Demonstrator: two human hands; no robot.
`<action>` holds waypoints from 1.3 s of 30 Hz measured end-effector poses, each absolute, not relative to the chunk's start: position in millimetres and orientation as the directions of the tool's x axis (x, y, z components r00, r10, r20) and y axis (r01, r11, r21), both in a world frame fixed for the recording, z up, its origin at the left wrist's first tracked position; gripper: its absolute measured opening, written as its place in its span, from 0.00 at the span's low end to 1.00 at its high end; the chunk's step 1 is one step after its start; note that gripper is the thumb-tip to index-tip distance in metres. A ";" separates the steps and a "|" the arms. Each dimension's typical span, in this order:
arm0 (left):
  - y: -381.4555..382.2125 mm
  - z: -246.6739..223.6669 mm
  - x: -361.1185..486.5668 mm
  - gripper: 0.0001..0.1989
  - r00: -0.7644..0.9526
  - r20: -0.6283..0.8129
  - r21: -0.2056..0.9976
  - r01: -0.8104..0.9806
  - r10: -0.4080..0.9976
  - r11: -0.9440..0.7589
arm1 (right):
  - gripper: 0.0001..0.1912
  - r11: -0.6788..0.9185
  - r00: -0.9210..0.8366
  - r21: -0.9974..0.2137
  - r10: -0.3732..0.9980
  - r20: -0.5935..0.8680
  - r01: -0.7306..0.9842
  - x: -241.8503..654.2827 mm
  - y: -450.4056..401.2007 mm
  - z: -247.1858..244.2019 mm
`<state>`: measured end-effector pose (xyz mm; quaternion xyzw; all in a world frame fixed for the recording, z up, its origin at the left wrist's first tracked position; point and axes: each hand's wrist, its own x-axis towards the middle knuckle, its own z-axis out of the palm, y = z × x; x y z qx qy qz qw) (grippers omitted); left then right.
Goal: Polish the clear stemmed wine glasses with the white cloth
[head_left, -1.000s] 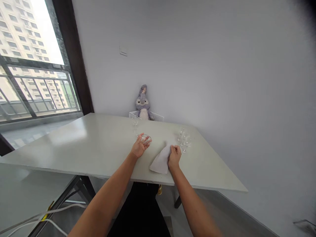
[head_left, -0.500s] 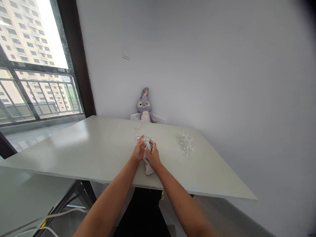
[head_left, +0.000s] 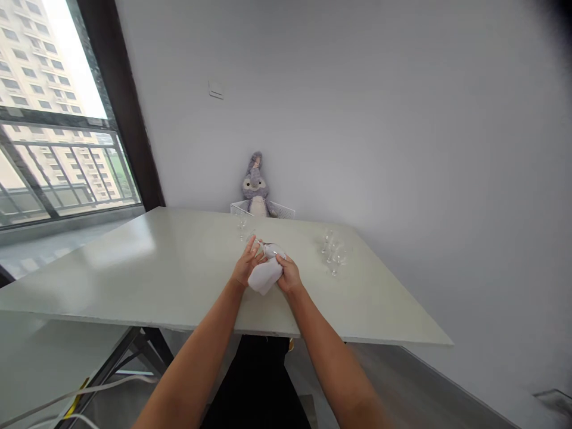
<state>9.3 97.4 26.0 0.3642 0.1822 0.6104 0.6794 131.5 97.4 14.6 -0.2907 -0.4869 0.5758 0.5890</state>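
Observation:
Above the near part of the table, a clear stemmed wine glass (head_left: pixel 274 250) lies tilted between my two hands, its bowl toward the right and its foot toward the upper left. My left hand (head_left: pixel 246 264) closes round the stem side of the glass. At the bowl end, my right hand (head_left: pixel 289 274) grips a white cloth (head_left: pixel 264 276), which hangs below the glass and reaches toward my left palm. Part of the cloth seems to be inside the bowl, though the exact fold is hard to make out.
Several clear stemmed glasses (head_left: pixel 333 255) stand grouped on the right of the white table (head_left: pixel 179 268). Another glass (head_left: pixel 242 223) stands farther back, left of centre. Behind the far edge, a grey plush rabbit (head_left: pixel 255 187) sits in a white basket (head_left: pixel 285 211) against the wall.
The glass has turned from facing away to lying sideways, bowl to the right. My hands have moved slightly apart, and the cloth has swung up from hanging toward me. The view has shifted slightly.

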 end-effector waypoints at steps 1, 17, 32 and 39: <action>98.1 26.0 8.3 0.29 0.182 0.218 0.714 -0.700 0.959 -0.029 | 0.18 0.098 -0.165 -0.866 0.965 0.203 -0.490 133.0 98.4 15.9; 95.9 14.7 14.7 0.22 -0.279 0.362 0.919 -0.056 0.890 -0.391 | 0.17 0.463 -0.138 -0.877 0.884 0.447 0.129 123.4 84.0 17.8; 109.2 8.3 2.8 0.17 -0.058 0.029 0.876 -0.479 0.998 -0.054 | 0.21 0.465 -0.253 -0.853 0.877 0.408 0.237 122.0 78.6 12.7; 101.1 23.0 8.0 0.18 0.063 0.133 0.765 -0.641 0.989 -0.062 | 0.19 0.119 -0.171 -0.946 0.969 0.177 -0.303 129.3 89.3 16.2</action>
